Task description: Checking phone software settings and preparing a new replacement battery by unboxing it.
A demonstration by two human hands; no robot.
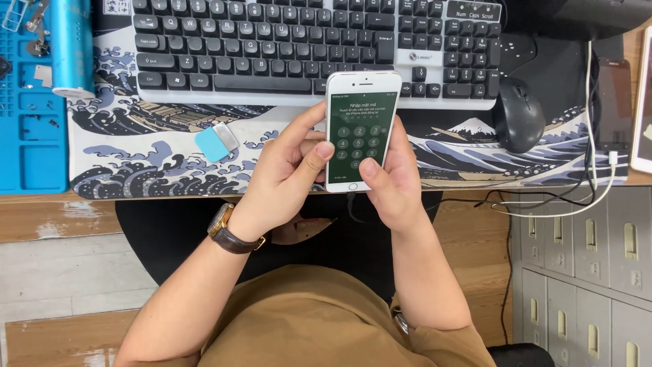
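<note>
Both hands hold a white smartphone [361, 129] upright over the near edge of the desk, its lit screen showing a numeric keypad on a dark green background. The left hand [288, 170] grips the phone's left side, fingers curled behind it and the thumb lying across the lower left of the screen. The right hand [394, 180] cradles the right side and bottom, its thumb resting on the lower right of the keypad. A dark cable hangs from the bottom of the phone, between the 2 wrists. The left wrist wears a gold-cased watch [227, 231] on a brown leather strap. The phone's top edge overlaps the front of a black-and-silver keyboard [272, 47], which lies on a desk mat [136, 163] printed with blue and white waves. Just left of the left hand, a small light-blue and white rectangular object [216, 141] lies on the mat. A black mouse [518, 112] sits to the right of the keyboard, well apart from the hands. At the far left is a blue work mat [27, 136] with moulded compartments, and a blue cylinder [71, 44] stands at its edge. White and black cables [591, 197] trail over the right end of the desk above a grey drawer cabinet [584, 272].
</note>
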